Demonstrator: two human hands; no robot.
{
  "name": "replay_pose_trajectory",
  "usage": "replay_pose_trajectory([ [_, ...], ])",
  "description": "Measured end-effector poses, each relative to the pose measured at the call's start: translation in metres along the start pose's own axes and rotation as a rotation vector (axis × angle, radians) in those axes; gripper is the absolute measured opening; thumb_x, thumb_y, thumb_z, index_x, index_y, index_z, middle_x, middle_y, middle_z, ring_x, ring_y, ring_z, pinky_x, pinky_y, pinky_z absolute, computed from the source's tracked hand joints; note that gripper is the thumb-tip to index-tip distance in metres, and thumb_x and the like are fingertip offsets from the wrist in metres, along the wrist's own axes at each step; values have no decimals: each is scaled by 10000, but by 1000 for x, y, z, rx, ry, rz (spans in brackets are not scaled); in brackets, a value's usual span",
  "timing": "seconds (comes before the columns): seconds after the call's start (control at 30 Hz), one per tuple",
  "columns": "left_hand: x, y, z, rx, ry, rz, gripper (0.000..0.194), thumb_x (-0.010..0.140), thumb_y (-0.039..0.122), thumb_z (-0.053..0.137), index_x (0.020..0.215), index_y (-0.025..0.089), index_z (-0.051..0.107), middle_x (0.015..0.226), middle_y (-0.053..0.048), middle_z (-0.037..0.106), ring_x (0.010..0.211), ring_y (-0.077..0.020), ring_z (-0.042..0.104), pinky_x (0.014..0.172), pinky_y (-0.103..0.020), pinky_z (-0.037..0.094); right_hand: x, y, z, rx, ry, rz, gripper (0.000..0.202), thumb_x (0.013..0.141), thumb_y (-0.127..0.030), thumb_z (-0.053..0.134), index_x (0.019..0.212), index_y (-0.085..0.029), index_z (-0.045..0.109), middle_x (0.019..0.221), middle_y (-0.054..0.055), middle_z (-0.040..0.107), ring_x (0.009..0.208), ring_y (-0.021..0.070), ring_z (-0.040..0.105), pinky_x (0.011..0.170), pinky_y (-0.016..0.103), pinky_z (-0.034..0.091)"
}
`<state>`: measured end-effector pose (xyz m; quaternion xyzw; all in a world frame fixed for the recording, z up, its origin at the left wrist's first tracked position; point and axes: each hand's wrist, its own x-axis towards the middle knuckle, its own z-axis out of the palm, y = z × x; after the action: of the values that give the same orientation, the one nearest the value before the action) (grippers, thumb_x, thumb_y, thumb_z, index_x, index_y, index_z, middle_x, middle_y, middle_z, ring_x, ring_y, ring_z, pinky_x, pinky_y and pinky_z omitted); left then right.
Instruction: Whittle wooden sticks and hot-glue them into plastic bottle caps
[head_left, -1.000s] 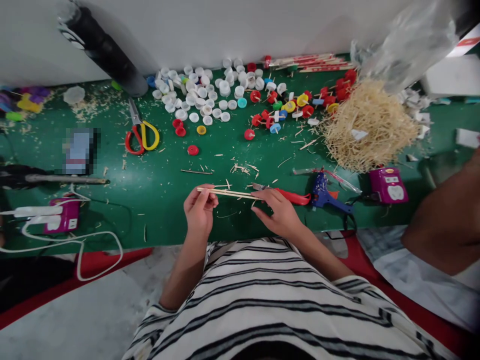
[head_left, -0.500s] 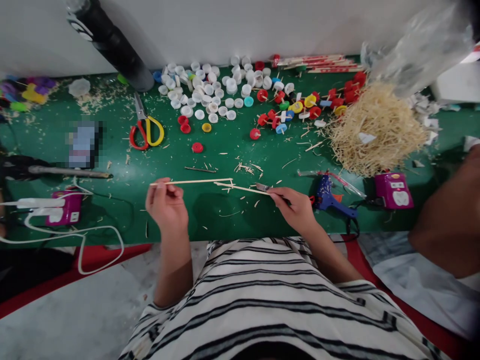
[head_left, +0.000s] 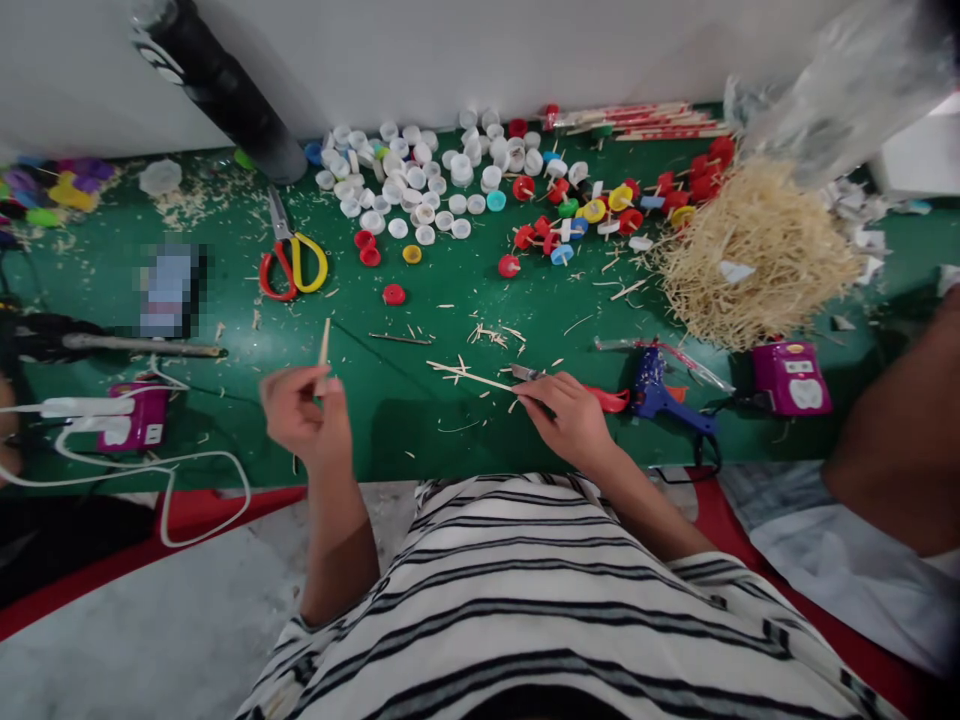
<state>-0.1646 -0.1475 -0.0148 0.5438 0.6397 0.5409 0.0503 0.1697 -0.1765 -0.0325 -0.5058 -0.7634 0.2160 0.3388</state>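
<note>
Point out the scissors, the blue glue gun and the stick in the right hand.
Scissors (head_left: 283, 235): head view, near the pivot.
Blue glue gun (head_left: 650, 388): head view, on its body.
Stick (head_left: 482, 379): head view, about mid-length.

Pale thin stick (head_left: 325, 345) pointing forward from left hand (head_left: 311, 415), second pale stick (head_left: 476, 377) slanting leftward from right hand (head_left: 568, 415)

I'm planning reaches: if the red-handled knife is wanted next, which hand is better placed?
Probably the right hand: the red-handled knife shows on both sides of it, though it pinches a thin stick. The left hand is well off to the left, holding a second stick.
</note>
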Motion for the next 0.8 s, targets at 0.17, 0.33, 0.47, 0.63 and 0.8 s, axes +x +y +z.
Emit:
replay_pose_trajectory([
  [0.17, -18, 17, 3, 267, -701, 333, 396, 916, 431, 742, 1259, 234, 756, 1165, -113, 689, 1100, -276, 658, 996, -437, 528, 6, -10, 6, 13, -16, 10, 222, 1064, -239, 573, 1071, -237, 794, 1008, 62, 843, 926, 220, 760, 881, 390, 603],
  [0.33, -29, 32, 40, 313, -746, 346, 325, 1028, 447, 622, 1228, 252, 790, 1288, -125, 738, 1177, -297, 654, 1031, -472, 478, 12, -16, 9, 209, -2, 35, 223, 1069, -270, 582, 1078, -255, 804, 957, 36, 835, 879, 193, 749, 871, 368, 599],
  [0.47, -23, 35, 50, 155, -817, 350, 376, 1094, 396, 512, 956, 193, 796, 878, -56, 784, 816, -187, 687, 803, -354, 487, 8, -11, -2, 308, 31, 136, 266, 1065, -354, 603, 1267, -268, 753, 1013, 38, 824, 843, 183, 730, 799, 350, 599],
  [0.63, -8, 40, 43, 175, -848, 296, 322, 1060, 431, 589, 1011, 190, 797, 950, -52, 765, 839, -165, 700, 739, -297, 501, -7, 4, -32, -68, -107, 138, 533, 1027, -348, 625, 1541, -216, 571, 1264, 120, 769, 1152, 294, 655, 987, 473, 555],
  [0.8, 12, 51, 37, 160, -917, 281, 300, 1085, 343, 546, 1171, 186, 787, 1088, -70, 756, 985, -170, 715, 872, -296, 542, -20, 6, -46, -487, -303, 199, 491, 1030, -332, 593, 1502, -197, 618, 1467, 163, 652, 1235, 373, 570, 983, 529, 486],
])
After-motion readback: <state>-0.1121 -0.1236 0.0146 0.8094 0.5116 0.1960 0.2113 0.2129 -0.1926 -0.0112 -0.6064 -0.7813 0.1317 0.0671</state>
